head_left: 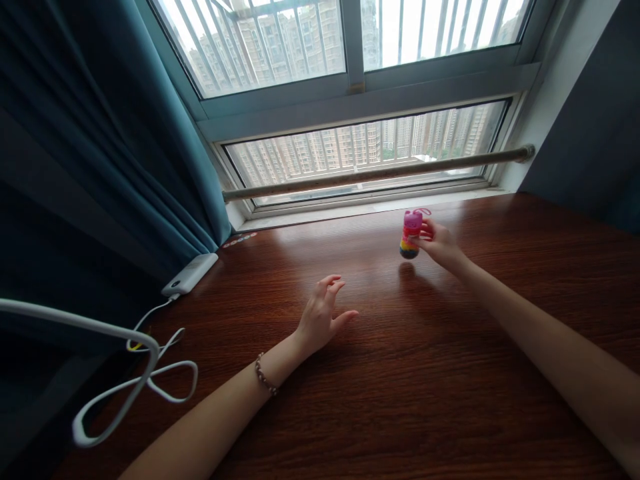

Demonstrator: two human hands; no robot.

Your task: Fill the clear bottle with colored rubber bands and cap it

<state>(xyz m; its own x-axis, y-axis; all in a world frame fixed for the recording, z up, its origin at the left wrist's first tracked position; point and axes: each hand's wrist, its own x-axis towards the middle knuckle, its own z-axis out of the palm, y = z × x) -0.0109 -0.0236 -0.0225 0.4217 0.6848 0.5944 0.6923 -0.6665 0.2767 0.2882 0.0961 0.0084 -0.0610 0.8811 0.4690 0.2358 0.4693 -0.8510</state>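
Note:
A small bottle (410, 245) with a pink cap, a loop strap and coloured bands of red, yellow and dark blue is in my right hand (440, 245). My fingers wrap its right side, and it hangs upright just above the wooden table (400, 380), its dark reflection showing below. What fills the bottle is too small to tell. My left hand (323, 313) holds nothing; its fingers are apart and slightly curled over the table, to the left of the bottle and nearer to me. A braided bracelet (265, 375) circles my left wrist.
A white power bank (190, 274) with a cable lies at the table's left edge, beside a blue curtain (165, 133). A thick white looped cable (115, 330) hangs at the left. Behind the table are a window and a horizontal rail (380, 175); a wall stands right.

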